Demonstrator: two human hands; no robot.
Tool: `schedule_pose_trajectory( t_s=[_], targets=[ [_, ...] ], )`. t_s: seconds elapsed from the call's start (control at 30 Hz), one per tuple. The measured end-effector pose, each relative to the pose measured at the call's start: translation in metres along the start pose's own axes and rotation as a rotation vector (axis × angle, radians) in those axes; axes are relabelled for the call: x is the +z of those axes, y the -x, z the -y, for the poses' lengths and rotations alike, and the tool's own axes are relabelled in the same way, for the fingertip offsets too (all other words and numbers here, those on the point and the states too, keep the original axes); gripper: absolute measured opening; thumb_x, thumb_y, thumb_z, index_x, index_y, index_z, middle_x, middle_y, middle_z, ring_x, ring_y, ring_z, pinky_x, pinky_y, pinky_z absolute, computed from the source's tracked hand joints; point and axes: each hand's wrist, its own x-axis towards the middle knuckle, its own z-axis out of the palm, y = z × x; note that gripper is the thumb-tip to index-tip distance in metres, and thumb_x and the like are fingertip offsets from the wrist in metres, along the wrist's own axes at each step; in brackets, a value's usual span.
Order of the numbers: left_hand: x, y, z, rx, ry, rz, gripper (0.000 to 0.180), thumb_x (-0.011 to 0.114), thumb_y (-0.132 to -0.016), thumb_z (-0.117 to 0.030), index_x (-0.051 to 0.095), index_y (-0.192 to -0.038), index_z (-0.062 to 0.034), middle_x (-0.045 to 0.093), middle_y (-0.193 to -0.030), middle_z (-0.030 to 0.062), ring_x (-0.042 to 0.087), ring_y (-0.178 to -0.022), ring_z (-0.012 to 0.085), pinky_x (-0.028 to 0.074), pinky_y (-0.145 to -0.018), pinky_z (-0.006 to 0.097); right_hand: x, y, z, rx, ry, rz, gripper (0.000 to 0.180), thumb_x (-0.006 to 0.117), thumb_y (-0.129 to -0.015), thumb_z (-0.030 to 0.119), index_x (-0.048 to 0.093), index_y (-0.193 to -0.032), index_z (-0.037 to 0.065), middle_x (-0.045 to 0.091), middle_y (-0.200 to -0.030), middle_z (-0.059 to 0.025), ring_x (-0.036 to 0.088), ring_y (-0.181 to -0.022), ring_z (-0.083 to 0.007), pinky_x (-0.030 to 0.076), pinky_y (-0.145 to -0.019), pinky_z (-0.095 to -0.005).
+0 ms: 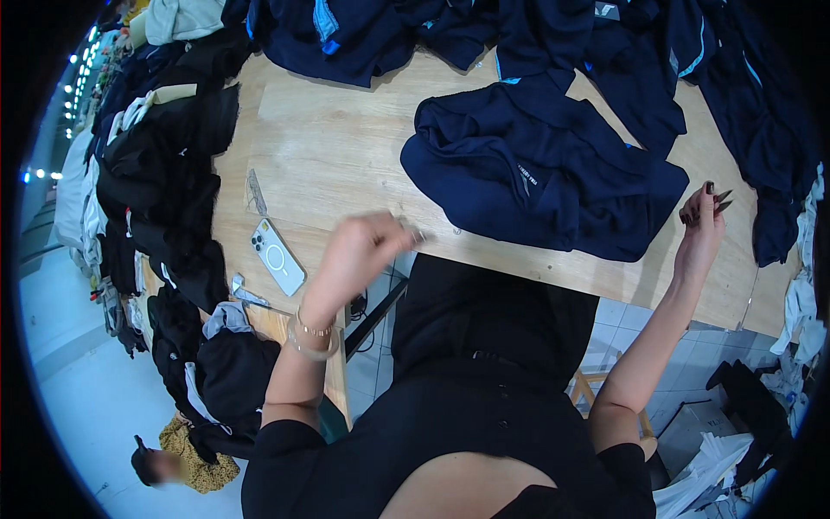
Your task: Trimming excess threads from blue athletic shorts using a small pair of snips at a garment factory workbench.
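Head view, as I read it from my remote station, with every place referred to the wooden table (328, 147).

My left hand (359, 251) hovers over the near edge of the table, fingers curled loosely inward; it seems to pinch something very small at its fingertips, but I cannot tell what, nor whether anything is really held. Two bracelets (311, 337) circle that wrist.

My right hand (702, 221) is raised above the table's near right part, fingers drawn together at the tips; whether they close on anything I cannot tell. It is just beside the right hem of the navy garment (536, 177), without touching it.

The navy garment lies crumpled on the middle-right of the table top, between my two hands and slightly beyond them. More navy garments (553, 35) are heaped along the far edge and the right end of the table.

A white phone (278, 257) lies camera-side up on the table's near left part, close to my left hand. A stack of black clothes (164, 164) lines the table's left end. A person (173, 458) is low on the floor to the table's left.
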Motion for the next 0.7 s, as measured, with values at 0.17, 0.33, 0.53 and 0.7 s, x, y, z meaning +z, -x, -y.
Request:
schedule_pose_trajectory(
  t_s=[0.17, 0.33, 0.53, 0.7],
  targets=[
    [-0.006, -0.055, 0.014, 0.112, -0.066, -0.488, 0.018, 0.057, -0.092, -0.010, 0.068, -0.098, 0.0023, 0.064, -0.068, 0.0111, 0.055, -0.054, 0.0132, 0.045, -0.053, 0.027, 0.014, 0.013, 0.003, 0.047, 0.223, -0.051, 0.026, 0.060, -0.095, 0.028, 0.058, -0.078, 0.009, 0.047, -0.066, 0.0054, 0.038, -0.059, -0.0049, 0.029, -0.056, -0.0212],
    [0.014, -0.091, 0.013, -0.192, 0.402, -0.454, 0.020, 0.055, -0.093, -0.011, 0.069, -0.099, 0.0016, 0.065, -0.077, 0.0012, 0.055, -0.063, 0.0055, 0.045, -0.058, 0.019, 0.096, 0.064, 0.032, 0.065, 0.134, 0.277, 0.015, 0.058, -0.092, 0.016, 0.068, -0.091, 0.005, 0.067, -0.083, -0.0009, 0.039, -0.058, -0.0018, 0.029, -0.051, -0.0175],
    [0.018, -0.109, 0.017, -0.129, 0.676, -0.322, 0.010, 0.058, -0.091, -0.011, 0.064, -0.090, -0.0026, 0.059, -0.079, -0.0012, 0.055, -0.073, 0.0052, 0.047, -0.068, 0.021, 0.177, 0.084, 0.029, -0.127, 0.114, 0.650, 0.014, 0.059, -0.092, 0.010, 0.068, -0.093, 0.000, 0.057, -0.082, 0.0012, 0.047, -0.070, -0.0035, 0.035, -0.062, -0.0177],
    [0.012, -0.101, 0.019, -0.048, 1.110, -0.177, 0.003, 0.055, -0.092, -0.010, 0.055, -0.092, -0.0074, 0.055, -0.085, -0.0011, 0.054, -0.080, 0.0073, 0.050, -0.080, 0.028, 0.090, 0.019, 0.019, -0.102, 0.326, 0.099, 0.019, 0.058, -0.091, 0.009, 0.068, -0.098, -0.006, 0.070, -0.092, -0.0077, 0.059, -0.079, -0.0094, 0.046, -0.076, -0.0220]
  ],
)
